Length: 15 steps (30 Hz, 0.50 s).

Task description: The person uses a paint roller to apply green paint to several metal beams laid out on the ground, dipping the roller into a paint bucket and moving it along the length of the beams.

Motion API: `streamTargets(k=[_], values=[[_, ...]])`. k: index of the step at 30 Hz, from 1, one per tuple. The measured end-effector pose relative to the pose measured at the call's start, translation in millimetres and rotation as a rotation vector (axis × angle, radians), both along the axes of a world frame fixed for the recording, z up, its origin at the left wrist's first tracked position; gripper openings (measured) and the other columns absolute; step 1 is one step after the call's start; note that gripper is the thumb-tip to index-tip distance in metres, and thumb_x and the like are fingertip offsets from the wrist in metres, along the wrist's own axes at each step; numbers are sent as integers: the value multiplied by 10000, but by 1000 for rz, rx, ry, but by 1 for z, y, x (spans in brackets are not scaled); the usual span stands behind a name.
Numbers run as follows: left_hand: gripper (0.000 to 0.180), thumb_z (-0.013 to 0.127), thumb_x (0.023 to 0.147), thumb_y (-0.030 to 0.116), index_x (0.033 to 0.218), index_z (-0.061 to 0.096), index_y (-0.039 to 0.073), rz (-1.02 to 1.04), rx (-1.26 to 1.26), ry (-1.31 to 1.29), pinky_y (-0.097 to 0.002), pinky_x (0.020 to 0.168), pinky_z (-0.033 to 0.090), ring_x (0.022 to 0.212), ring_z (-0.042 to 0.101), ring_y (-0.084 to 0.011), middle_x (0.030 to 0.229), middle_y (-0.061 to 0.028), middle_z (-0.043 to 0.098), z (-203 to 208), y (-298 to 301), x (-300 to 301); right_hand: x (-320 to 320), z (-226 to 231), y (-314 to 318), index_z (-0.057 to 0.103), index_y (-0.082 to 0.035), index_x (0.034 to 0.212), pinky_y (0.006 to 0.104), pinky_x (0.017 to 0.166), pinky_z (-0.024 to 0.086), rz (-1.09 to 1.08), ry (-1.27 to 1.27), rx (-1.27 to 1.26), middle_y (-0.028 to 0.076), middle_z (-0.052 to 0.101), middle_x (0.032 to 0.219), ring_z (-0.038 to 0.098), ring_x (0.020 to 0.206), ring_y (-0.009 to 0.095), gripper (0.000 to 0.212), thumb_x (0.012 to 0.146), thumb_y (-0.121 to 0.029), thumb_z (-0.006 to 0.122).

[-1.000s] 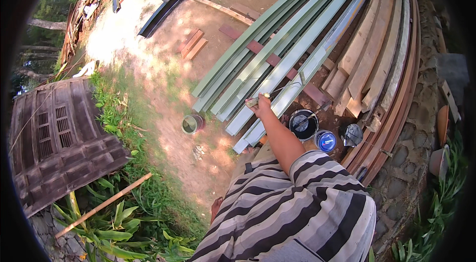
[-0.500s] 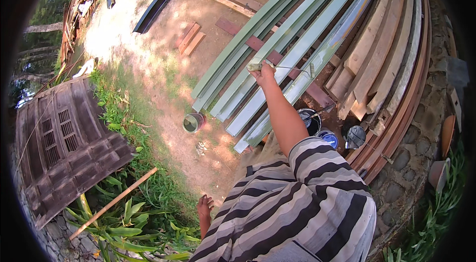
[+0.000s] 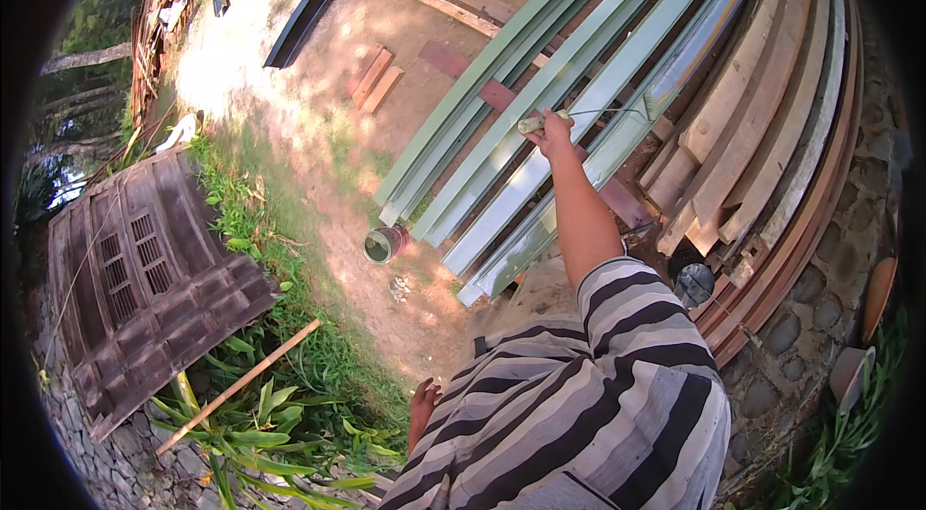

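My right hand [image 3: 554, 135] grips the pale handle of a paint roller [image 3: 531, 125] over the light green metal beams. The roller's thin wire frame reaches right, and its small head [image 3: 650, 106] lies at the rightmost green beam [image 3: 617, 138]. Farther along, that beam shows bluish-grey and yellowish patches. Several long green beams [image 3: 526, 158] lie side by side on reddish crosspieces [image 3: 625, 201]. Down by my striped shirt hangs my left hand [image 3: 422, 401], its fingers loosely bent and apart, holding nothing.
Wooden planks [image 3: 748, 114] lie stacked right of the beams, next to a stone-paved strip [image 3: 796, 303]. A paint can [image 3: 386, 244] stands by the beams' near ends, and a dark bucket [image 3: 693, 283] near my right elbow. A dark wooden panel [image 3: 159, 269] leans at left over plants.
My right hand has moved right and slightly up in view with the roller, its head now farther along the rightmost beam. My left hand still hangs low. The whole view has shifted a little.
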State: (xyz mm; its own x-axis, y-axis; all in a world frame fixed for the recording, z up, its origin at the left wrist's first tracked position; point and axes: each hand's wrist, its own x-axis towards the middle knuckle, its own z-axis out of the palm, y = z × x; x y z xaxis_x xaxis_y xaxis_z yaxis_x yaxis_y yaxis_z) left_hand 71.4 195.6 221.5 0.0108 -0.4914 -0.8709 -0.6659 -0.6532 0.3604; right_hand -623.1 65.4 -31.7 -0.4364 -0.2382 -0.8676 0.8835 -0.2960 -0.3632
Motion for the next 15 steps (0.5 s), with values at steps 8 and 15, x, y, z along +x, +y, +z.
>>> streamTargets(k=[8, 15], values=[[514, 586, 1049, 273, 1493, 487, 33, -74, -10, -41, -390, 902, 562, 1107, 669, -264, 1268, -190, 673, 9, 2, -36, -76, -6, -6, 152, -72, 1388, 669, 777, 639, -41, 54, 75, 307, 506, 1321, 712, 990, 490, 550, 1033, -123, 568], [526, 572, 1052, 262, 1505, 467, 14, -92, 60, -110, -397, 896, 566, 1124, 666, -267, 1286, -175, 662, 23, 8, -34, -139, -19, -6, 187, -26, 1371, 666, 784, 639, -59, 77, 76, 310, 547, 1283, 715, 978, 491, 506, 1037, -113, 557]])
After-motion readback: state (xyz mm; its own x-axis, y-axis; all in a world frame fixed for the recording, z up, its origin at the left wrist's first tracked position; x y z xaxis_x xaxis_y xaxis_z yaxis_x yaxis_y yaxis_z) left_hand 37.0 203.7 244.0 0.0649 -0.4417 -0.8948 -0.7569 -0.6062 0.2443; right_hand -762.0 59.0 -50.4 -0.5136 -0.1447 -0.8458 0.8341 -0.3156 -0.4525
